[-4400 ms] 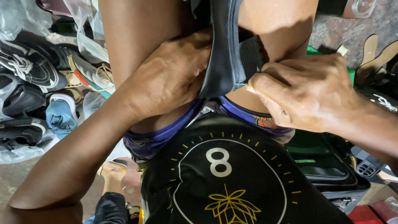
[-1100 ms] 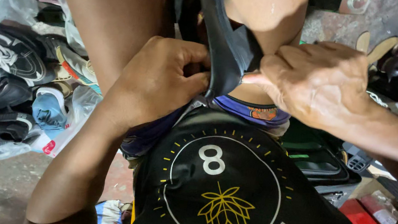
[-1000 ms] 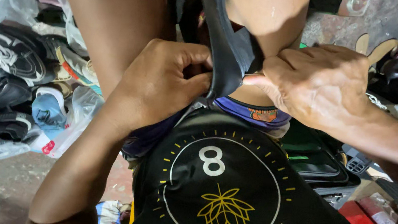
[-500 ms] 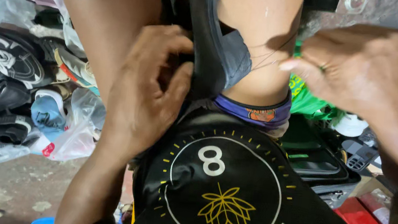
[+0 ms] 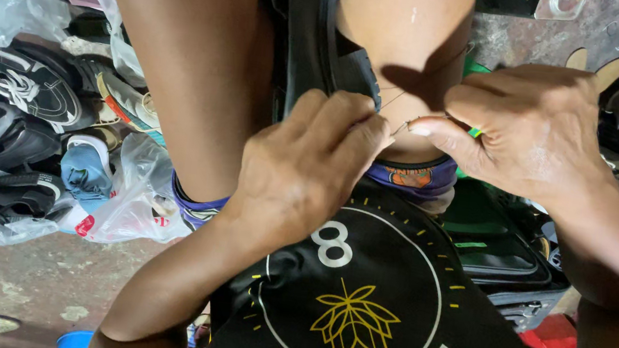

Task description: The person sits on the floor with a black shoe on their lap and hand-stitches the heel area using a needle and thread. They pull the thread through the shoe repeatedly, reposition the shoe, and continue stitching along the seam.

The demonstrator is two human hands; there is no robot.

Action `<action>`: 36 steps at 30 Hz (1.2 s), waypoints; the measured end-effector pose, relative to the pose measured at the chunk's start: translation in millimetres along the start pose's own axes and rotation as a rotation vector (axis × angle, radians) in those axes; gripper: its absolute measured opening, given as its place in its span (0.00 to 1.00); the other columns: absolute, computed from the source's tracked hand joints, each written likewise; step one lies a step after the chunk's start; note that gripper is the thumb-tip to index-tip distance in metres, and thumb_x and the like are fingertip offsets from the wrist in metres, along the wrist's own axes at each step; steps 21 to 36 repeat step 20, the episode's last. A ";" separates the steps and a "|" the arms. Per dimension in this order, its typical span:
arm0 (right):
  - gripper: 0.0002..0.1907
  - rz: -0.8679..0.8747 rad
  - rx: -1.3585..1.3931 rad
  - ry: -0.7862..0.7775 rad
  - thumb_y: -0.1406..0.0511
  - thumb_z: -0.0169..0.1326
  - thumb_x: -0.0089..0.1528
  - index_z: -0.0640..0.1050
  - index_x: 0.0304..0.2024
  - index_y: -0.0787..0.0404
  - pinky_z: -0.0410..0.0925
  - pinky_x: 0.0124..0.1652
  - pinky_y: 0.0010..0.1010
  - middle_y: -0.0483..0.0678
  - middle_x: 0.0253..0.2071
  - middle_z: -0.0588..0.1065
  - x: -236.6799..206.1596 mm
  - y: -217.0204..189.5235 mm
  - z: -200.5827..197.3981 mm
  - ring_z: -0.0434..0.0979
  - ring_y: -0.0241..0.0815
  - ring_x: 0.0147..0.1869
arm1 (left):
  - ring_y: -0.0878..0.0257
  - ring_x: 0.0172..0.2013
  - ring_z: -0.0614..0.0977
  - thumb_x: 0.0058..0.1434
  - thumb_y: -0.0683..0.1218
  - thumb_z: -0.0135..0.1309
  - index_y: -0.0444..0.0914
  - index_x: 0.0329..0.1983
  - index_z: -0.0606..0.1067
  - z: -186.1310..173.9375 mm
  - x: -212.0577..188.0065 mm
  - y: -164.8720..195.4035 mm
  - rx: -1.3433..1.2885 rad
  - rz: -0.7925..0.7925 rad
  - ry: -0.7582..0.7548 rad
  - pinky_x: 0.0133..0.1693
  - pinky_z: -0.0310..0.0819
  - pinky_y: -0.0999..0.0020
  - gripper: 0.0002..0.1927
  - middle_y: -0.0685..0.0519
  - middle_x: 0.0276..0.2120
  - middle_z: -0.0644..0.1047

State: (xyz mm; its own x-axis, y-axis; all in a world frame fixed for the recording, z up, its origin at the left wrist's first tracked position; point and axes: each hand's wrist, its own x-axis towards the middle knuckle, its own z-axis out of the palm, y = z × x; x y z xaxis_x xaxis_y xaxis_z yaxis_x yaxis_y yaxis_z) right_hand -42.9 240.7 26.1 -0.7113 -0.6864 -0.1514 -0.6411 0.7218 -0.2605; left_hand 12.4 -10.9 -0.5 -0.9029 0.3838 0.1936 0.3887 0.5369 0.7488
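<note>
Right hand [image 5: 527,130] back at the sandal [image 5: 319,33], fingers pinching needle [image 5: 404,124]; left hand [image 5: 306,170] clamps strap; stitching underway, thread wants pulling taut.

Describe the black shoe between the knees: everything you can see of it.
The black shoe stands on edge, clamped between the person's bare knees, its upper end cut off by the frame. It looks like dark leather or rubber with a thick sole edge turned to the camera. The left hand grips its lower end, fingers curled against the sole. The right hand is off the shoe, pinching a thin thread that runs back toward it. Its inside is hidden.
</note>
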 end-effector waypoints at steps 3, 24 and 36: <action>0.24 0.018 0.003 -0.004 0.51 0.60 0.65 0.76 0.24 0.61 0.65 0.27 0.39 0.47 0.22 0.73 -1.3 3.7 -0.6 0.74 0.48 0.26 | 0.57 0.42 0.80 0.69 0.42 0.65 0.37 0.49 0.77 4.9 -0.5 -5.9 -0.050 -0.020 0.060 0.41 0.78 0.66 0.10 0.52 0.48 0.76; 0.23 0.031 0.032 -0.023 0.48 0.57 0.67 0.80 0.29 0.59 0.67 0.28 0.35 0.46 0.27 0.77 -0.2 3.5 6.8 0.75 0.44 0.27 | 0.62 0.44 0.80 0.72 0.48 0.64 0.40 0.58 0.75 16.5 -4.3 -1.2 0.023 -0.060 0.082 0.41 0.78 0.69 0.15 0.55 0.49 0.75; 0.23 0.031 0.032 -0.023 0.48 0.57 0.67 0.80 0.29 0.59 0.67 0.28 0.35 0.46 0.27 0.77 -0.2 3.5 6.8 0.75 0.44 0.27 | 0.62 0.44 0.80 0.72 0.48 0.64 0.40 0.58 0.75 16.5 -4.3 -1.2 0.023 -0.060 0.082 0.41 0.78 0.69 0.15 0.55 0.49 0.75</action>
